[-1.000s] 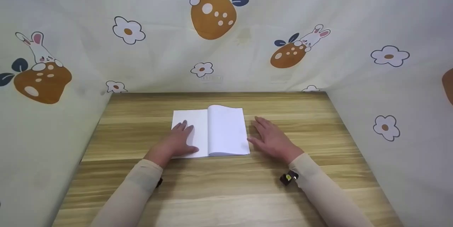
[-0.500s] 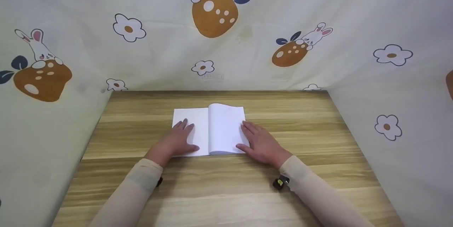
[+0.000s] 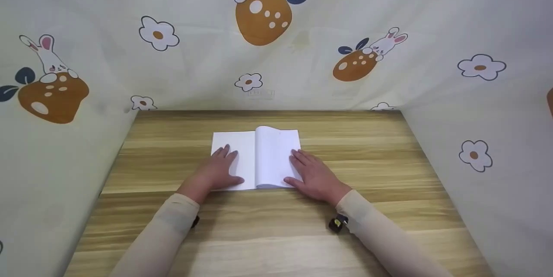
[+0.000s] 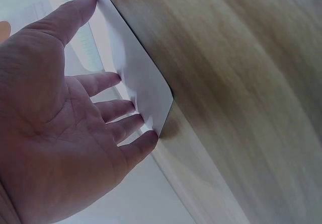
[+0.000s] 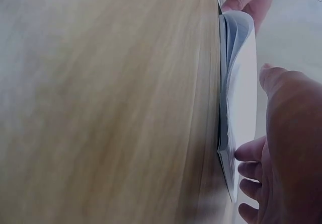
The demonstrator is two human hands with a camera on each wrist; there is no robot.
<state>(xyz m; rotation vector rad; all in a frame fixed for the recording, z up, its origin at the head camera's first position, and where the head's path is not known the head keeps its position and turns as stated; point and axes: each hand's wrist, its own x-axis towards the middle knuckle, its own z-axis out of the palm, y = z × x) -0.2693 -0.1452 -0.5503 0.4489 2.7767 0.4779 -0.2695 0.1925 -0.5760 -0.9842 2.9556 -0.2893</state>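
An open notebook (image 3: 270, 160) with blank-looking white pages lies on the table; its right-hand pages bulge up in a curve beside the spine. My left hand (image 3: 211, 173) is spread over the left page, and in the left wrist view its fingertips and thumb tip press on that page (image 4: 146, 78). My right hand (image 3: 317, 177) lies over the right edge of the right page, fingers extended. Seen from the right wrist, the right fingertips rest at the outer edge of the lifted page (image 5: 244, 90), while the thumb is raised off it.
The wood-grain table (image 3: 276, 234) extends around the notebook on all sides. Pale cloth walls (image 3: 198, 65) with rabbit and flower prints enclose it at the back, left and right. A small black device (image 3: 337, 224) hangs at my right wrist.
My right hand has moved left from the bare table onto the right page and slid slightly inward. The left hand has stayed on the left page.
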